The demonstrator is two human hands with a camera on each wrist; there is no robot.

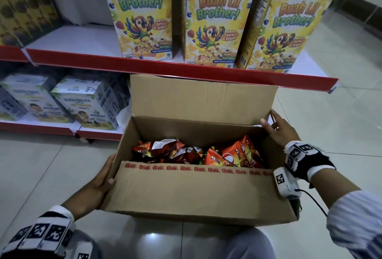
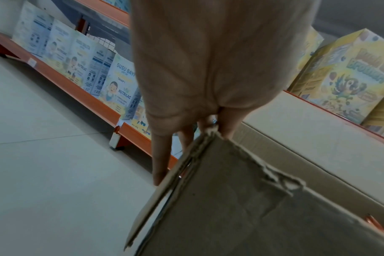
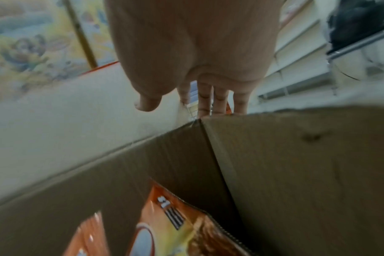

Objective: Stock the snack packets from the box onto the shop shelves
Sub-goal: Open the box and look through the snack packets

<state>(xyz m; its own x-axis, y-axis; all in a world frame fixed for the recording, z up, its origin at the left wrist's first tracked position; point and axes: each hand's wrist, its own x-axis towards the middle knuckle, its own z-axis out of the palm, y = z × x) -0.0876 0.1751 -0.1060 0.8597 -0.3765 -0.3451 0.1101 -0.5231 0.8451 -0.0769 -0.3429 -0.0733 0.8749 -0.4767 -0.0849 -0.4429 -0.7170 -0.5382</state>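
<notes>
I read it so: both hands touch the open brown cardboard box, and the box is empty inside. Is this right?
Not quite. The open brown cardboard box is not empty: orange and red snack packets lie inside it, as the head view shows. The left hand and the right hand do touch the box.

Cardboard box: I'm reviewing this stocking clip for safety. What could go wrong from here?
The left hand and right hand hold the cardboard box at opposite corners with flat fingers, no firm grip; it may slip or tilt and spill the snack packets.
The raised rear flap stands close to the red shelf edge below the cereal boxes; moving the box up could snag it.
</notes>
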